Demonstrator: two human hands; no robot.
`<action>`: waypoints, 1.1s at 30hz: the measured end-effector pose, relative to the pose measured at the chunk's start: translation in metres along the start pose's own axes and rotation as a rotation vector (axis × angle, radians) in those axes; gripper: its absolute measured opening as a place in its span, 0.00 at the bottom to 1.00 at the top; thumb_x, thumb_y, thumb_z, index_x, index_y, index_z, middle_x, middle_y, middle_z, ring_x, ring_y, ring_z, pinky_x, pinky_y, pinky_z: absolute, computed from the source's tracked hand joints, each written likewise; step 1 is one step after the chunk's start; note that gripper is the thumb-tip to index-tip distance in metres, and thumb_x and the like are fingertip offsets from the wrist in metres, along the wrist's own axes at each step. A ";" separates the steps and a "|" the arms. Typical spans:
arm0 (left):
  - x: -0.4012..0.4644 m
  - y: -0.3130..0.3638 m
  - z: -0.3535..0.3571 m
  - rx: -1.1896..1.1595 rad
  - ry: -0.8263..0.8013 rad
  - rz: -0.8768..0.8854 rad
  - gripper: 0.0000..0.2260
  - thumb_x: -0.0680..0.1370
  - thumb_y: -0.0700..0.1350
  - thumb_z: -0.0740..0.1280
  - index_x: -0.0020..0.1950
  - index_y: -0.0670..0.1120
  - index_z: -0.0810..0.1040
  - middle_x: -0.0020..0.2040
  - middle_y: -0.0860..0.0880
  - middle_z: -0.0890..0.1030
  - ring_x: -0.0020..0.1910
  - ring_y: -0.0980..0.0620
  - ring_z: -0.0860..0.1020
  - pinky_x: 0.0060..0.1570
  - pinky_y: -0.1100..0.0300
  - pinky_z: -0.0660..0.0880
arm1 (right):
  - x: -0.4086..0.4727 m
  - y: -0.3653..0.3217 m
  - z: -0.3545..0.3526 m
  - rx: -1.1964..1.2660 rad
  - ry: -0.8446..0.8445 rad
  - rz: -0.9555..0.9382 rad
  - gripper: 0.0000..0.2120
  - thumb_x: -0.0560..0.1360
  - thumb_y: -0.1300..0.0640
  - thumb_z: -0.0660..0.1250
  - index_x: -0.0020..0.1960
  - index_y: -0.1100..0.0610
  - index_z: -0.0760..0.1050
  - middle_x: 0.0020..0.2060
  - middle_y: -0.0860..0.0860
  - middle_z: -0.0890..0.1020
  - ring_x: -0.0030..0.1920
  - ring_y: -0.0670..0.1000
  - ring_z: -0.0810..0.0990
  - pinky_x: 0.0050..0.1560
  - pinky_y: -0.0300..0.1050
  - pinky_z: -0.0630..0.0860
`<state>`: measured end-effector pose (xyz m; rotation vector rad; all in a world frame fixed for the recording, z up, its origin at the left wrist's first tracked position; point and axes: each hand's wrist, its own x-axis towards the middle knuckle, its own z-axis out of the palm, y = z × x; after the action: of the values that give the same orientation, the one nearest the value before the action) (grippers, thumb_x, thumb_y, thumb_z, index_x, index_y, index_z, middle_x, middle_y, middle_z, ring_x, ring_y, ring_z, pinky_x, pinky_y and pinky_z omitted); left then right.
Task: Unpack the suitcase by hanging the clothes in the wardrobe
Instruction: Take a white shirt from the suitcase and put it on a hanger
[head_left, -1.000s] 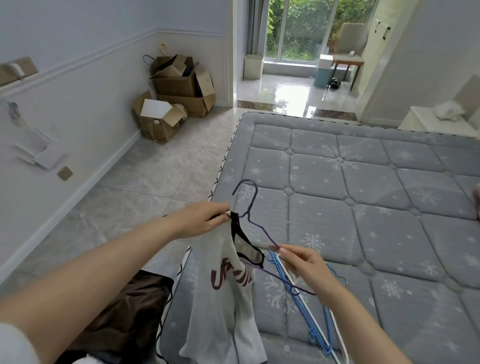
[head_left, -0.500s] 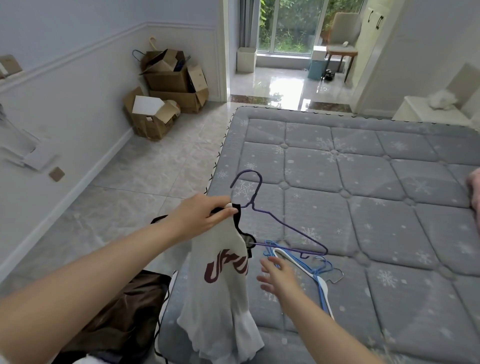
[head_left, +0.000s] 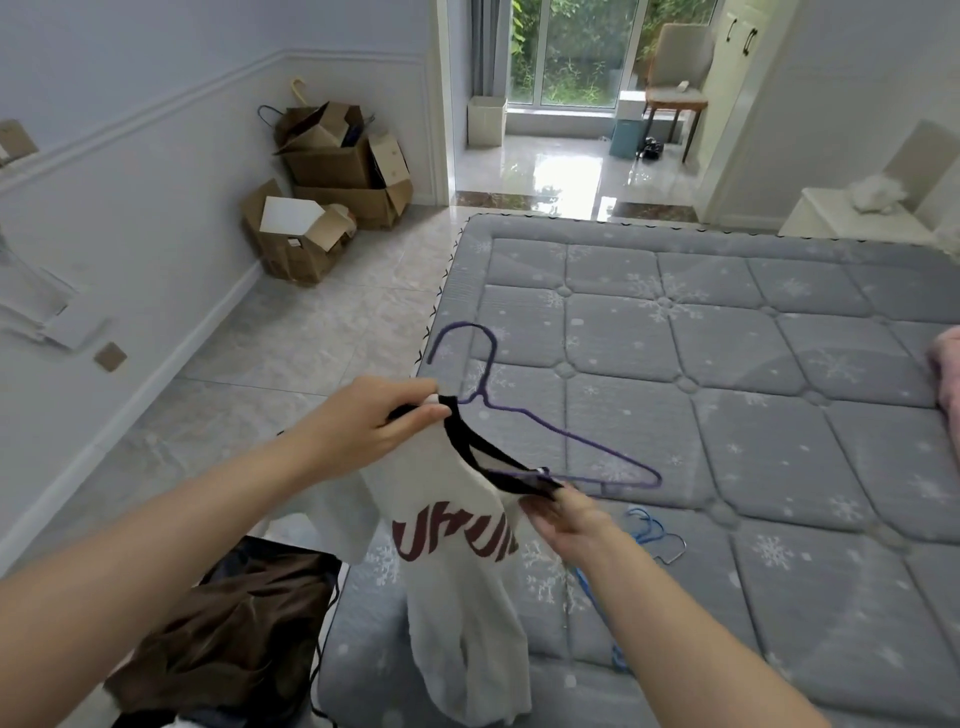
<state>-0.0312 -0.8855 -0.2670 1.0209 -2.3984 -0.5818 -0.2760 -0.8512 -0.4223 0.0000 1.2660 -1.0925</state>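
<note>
Left hand (head_left: 374, 426) pinching white shirt (head_left: 457, 561) at black collar; right hand (head_left: 566, 519) gripping collar's other side; purple hanger (head_left: 571, 441) threaded through.

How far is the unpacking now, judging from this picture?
Early. Nothing hangs in a wardrobe in view. In hand: the left hand and right hand hold the white shirt's black collar, the purple hanger partly inside. Left: brown clothes in the suitcase, spare blue hangers on the mattress.
</note>
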 end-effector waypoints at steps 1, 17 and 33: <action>-0.001 -0.003 -0.003 -0.011 0.008 -0.002 0.18 0.81 0.60 0.57 0.35 0.51 0.63 0.28 0.53 0.64 0.26 0.58 0.63 0.30 0.62 0.59 | -0.001 -0.009 -0.006 0.167 -0.004 0.031 0.08 0.79 0.71 0.59 0.44 0.65 0.73 0.25 0.58 0.81 0.23 0.52 0.81 0.23 0.43 0.79; 0.003 -0.017 -0.006 0.018 0.053 0.075 0.16 0.80 0.64 0.55 0.35 0.59 0.64 0.29 0.56 0.66 0.28 0.60 0.63 0.30 0.64 0.60 | -0.054 -0.075 -0.050 0.107 0.198 -0.315 0.07 0.71 0.70 0.62 0.39 0.59 0.74 0.26 0.55 0.76 0.24 0.52 0.76 0.29 0.42 0.76; 0.015 0.026 0.059 0.443 0.232 0.020 0.17 0.79 0.61 0.56 0.37 0.52 0.60 0.26 0.53 0.65 0.25 0.54 0.66 0.23 0.61 0.58 | -0.145 -0.085 0.003 -0.464 -0.337 -0.321 0.07 0.78 0.56 0.66 0.48 0.59 0.80 0.36 0.56 0.76 0.34 0.53 0.75 0.34 0.44 0.76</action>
<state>-0.0882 -0.8685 -0.2967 1.1645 -2.3709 0.0846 -0.3147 -0.8035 -0.2662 -0.7302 1.2067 -0.9909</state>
